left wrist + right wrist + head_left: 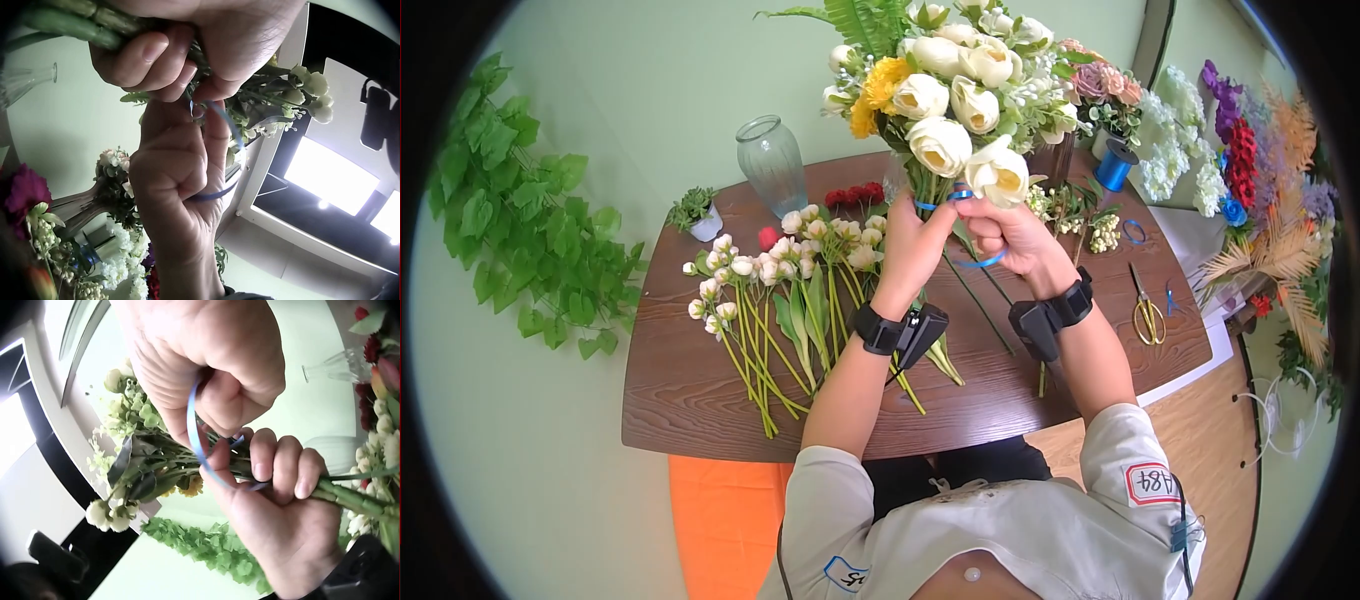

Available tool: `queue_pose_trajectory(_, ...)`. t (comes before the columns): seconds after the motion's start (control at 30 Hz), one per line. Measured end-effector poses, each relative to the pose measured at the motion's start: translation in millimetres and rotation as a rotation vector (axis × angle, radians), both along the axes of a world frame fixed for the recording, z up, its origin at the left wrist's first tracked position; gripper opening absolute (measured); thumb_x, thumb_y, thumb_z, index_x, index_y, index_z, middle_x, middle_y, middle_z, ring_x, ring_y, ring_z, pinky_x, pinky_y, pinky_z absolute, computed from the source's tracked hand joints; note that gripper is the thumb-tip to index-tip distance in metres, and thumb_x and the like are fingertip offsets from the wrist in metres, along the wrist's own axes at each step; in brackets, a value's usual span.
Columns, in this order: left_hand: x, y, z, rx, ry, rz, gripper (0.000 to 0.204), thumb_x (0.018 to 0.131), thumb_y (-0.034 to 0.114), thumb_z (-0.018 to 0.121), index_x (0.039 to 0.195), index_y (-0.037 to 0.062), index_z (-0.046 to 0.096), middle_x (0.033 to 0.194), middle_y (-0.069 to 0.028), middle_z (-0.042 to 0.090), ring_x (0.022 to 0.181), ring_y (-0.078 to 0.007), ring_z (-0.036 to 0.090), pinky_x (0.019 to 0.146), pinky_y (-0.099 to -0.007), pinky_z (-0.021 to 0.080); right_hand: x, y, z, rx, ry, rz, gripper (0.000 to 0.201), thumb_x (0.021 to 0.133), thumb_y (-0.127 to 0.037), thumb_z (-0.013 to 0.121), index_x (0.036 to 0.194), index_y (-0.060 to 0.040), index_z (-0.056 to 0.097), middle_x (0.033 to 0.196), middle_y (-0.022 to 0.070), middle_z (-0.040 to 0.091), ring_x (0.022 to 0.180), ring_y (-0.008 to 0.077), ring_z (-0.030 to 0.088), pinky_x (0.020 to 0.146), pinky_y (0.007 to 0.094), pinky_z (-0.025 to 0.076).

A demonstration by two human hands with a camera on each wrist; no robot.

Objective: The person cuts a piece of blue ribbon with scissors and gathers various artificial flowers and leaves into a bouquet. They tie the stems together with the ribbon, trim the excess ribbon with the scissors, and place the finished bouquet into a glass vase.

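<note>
A bouquet (960, 95) of white roses, yellow flowers and greenery is held up over the far side of the table. My left hand (915, 250) grips its gathered stems (356, 499), fingers wrapped round them in the right wrist view. A blue ribbon (197, 434) circles the stems just below the blooms. My right hand (1020, 240) pinches the ribbon close beside the left thumb, its other fingers curled in. A loop of the ribbon (236, 134) hangs out past the right hand in the left wrist view.
Loose white flowers (780, 270) with long stems cover the table's left half. A glass vase (770, 165), a small potted succulent (697, 212) and red flowers (855, 195) stand behind them. To the right are a blue ribbon spool (1115, 166) and gold-handled scissors (1148, 318).
</note>
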State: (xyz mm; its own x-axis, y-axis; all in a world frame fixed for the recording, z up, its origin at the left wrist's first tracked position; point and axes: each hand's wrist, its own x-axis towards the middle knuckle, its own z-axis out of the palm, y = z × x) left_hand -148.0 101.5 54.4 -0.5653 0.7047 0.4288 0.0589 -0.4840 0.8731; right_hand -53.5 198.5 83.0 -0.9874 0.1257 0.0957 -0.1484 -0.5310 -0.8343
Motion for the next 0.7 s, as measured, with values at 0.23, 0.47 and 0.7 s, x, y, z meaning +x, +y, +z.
queue_pose_trajectory(0.23, -1.4, 1.8, -2.4, -0.024, -0.002, 0.003, 0.022, 0.080, 0.021, 0.055, 0.086, 0.0032, 0.043, 0.055, 0.0064, 0.037, 0.041, 0.0009, 0.029, 0.035, -0.0149, 0.018, -1.7, -16.2, 2.7, 0.264, -0.013, -0.393, 0.011, 0.082, -0.013, 0.049, 0.073, -0.0077, 0.045, 0.053, -0.0071, 0.037, 0.037, -0.0001, 0.024, 0.032, 0.0181, 0.014)
queue_pose_trajectory(0.47, -3.3, 4.7, -7.5, -0.035, 0.079, 0.061, 0.014, 0.078, 0.014, 0.056, 0.083, 0.0038, 0.048, 0.057, 0.0060, 0.041, 0.042, 0.0005, 0.033, 0.034, -0.0151, 0.020, -8.1, -17.9, -3.0, 0.225, 0.035, -0.618, 0.018, 0.085, -0.020, 0.044, 0.071, -0.0067, 0.043, 0.051, -0.0050, 0.036, 0.037, 0.0028, 0.024, 0.036, 0.0191, 0.015)
queue_pose_trajectory(0.7, -4.2, 1.5, -13.2, -0.178, 0.158, 0.103, 0.033, 0.071, 0.014, 0.061, 0.097, -0.0022, 0.050, 0.091, -0.0118, 0.059, 0.084, -0.0178, 0.056, 0.074, -0.0289, 0.042, 4.1, -44.4, 40.9, 0.102, -0.174, -0.754, 0.020, 0.074, -0.001, 0.035, 0.089, 0.0030, 0.048, 0.068, 0.0050, 0.050, 0.045, 0.0084, 0.038, 0.040, 0.0233, 0.031)
